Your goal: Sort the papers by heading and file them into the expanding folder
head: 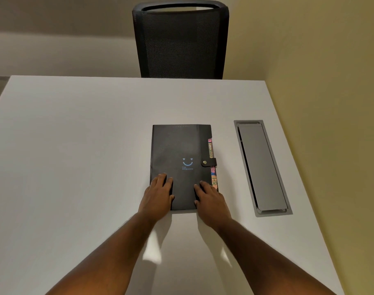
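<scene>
White table [86,156] fills the view, set against a yellowish wall on the right. Black mesh chair [179,39] stands at the far edge. Grey cable hatch [261,167] is recessed in the table, lid flush, right of centre. Black folder [179,150] lies flat and closed just left of the hatch, apart from it; snap strap [208,162] fastened, coloured tabs [213,179] showing along its right edge, one reading "HR". Left hand [159,193] and right hand [209,196] rest palm-down on the folder's near end, grip wide, fingers straight, clasping nothing. Papers not visible.
</scene>
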Demonstrator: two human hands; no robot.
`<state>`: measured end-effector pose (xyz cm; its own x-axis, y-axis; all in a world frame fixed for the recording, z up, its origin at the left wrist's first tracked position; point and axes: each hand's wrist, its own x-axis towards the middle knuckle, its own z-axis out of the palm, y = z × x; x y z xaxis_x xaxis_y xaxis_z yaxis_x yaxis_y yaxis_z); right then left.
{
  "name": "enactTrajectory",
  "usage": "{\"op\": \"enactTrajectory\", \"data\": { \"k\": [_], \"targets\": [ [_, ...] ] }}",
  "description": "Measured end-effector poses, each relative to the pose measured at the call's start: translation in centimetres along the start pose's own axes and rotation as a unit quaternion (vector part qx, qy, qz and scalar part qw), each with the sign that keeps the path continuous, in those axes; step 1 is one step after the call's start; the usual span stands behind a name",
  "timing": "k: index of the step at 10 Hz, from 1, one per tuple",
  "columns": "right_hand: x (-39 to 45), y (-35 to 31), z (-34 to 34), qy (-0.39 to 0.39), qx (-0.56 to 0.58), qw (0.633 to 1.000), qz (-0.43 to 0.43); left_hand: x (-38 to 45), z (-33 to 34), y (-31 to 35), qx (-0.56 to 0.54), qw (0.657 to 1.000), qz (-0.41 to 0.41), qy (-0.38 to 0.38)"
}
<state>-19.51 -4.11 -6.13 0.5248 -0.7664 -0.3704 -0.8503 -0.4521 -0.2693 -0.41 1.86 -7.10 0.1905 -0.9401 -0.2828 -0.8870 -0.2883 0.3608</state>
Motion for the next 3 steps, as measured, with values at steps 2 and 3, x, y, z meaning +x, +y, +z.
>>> {"op": "enactTrajectory", "data": {
  "k": [2,3],
  "targets": [
    [0.1,0.0,-1.9,-0.023,0.095,0.995,0.026,-0.5,-1.3,-0.7,-0.040,0.999,0.008,0.013],
    [0.0,-0.1,-2.8,-0.021,0.096,0.995,0.026,-0.9,-1.8,-0.9,-0.023,0.999,0.025,0.031]
  ]
}}
